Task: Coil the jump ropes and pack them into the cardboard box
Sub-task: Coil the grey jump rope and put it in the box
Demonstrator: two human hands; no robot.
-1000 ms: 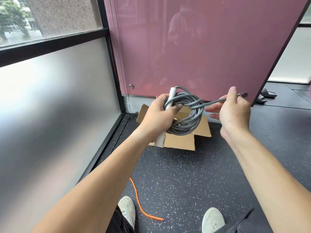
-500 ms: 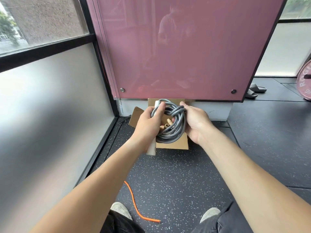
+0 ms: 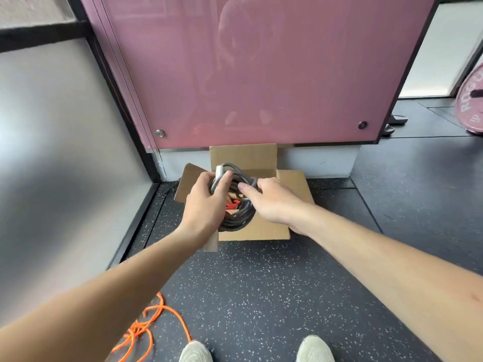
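Note:
A coiled grey jump rope (image 3: 239, 214) with a pale handle hangs over the open cardboard box (image 3: 264, 228), which stands on the floor against the pink wall panel. My left hand (image 3: 206, 205) grips the coil and its handle from the left side. My right hand (image 3: 274, 202) holds the coil's right side, fingers curled over the strands. Something red (image 3: 233, 205) shows inside the box, behind the coil. A loose orange jump rope (image 3: 146, 327) lies tangled on the floor at the lower left, near my left shoe.
The box's flaps are spread open. A frosted glass wall (image 3: 65, 152) runs along the left. A pink weight plate (image 3: 470, 100) leans at the far right, with slippers (image 3: 394, 122) beside the panel's edge. My shoes (image 3: 315, 348) stand on speckled black flooring.
The grey rope's loose end has been wound in, and both hands have carried the coil forward and down over the box. My view has tilted downward, showing more of the orange rope.

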